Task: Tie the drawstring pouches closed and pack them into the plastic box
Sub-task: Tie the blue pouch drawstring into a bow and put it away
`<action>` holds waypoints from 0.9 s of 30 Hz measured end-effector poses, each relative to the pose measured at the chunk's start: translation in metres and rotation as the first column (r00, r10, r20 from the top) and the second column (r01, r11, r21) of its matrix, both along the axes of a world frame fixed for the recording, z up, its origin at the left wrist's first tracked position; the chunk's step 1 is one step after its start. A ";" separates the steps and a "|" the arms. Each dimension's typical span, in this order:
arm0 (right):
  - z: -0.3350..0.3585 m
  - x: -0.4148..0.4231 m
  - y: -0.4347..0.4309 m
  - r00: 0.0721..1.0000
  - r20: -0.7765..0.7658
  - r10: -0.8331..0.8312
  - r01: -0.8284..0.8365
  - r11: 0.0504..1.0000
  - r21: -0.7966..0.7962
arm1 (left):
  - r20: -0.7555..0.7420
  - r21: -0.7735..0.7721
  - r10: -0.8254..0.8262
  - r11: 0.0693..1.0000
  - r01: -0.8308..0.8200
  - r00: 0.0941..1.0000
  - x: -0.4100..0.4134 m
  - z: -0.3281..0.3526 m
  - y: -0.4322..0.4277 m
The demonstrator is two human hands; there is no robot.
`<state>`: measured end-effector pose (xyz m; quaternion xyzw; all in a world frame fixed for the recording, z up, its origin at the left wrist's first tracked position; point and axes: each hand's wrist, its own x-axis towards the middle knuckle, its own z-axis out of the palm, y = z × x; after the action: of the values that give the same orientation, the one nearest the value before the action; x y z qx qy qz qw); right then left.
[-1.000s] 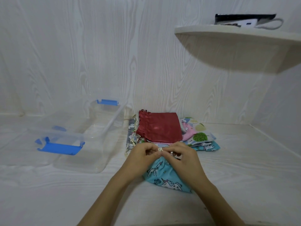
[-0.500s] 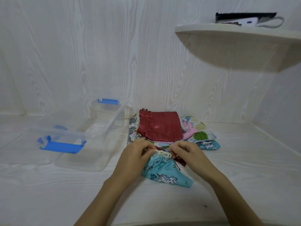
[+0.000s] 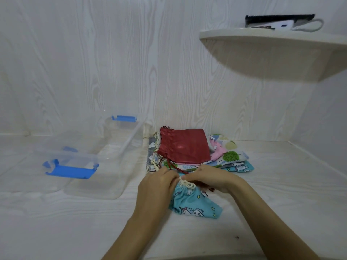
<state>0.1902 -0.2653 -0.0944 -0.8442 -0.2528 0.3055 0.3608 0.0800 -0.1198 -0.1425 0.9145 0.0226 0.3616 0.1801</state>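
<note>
Sitting behind blue pouch [image 3: 195,203]: red pouch [image 3: 187,149] atop pile [image 3: 234,158]

A blue unicorn-print pouch [image 3: 195,205] lies on the desk, neck gathered under its bunched cream drawstring [image 3: 186,184]. At its 12 o'clock, a red pouch [image 3: 187,147] tops a pile of printed pouches [image 3: 231,156]. At 10 o'clock stands the clear, blue-latched plastic box [image 3: 129,144], open.
</note>
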 end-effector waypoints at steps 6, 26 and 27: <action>-0.001 -0.002 0.003 0.999 -0.044 -0.004 0.006 0.999 0.049 | -0.025 0.027 0.084 0.996 -0.083 0.996 -0.003 -0.005 -0.010; 0.005 -0.008 0.007 0.978 0.207 -0.002 -0.040 0.979 0.202 | 0.074 -0.052 -0.203 0.977 0.207 0.976 -0.003 0.003 -0.007; 0.006 -0.007 0.007 0.974 0.225 0.002 -0.046 0.981 0.190 | 0.027 -0.148 -0.238 0.960 0.239 0.971 -0.004 0.007 -0.007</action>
<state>0.1831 -0.2588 -0.0887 -0.8308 -0.3305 0.1870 0.4069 0.0759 -0.1266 -0.1360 0.8928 -0.0613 0.3386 0.2909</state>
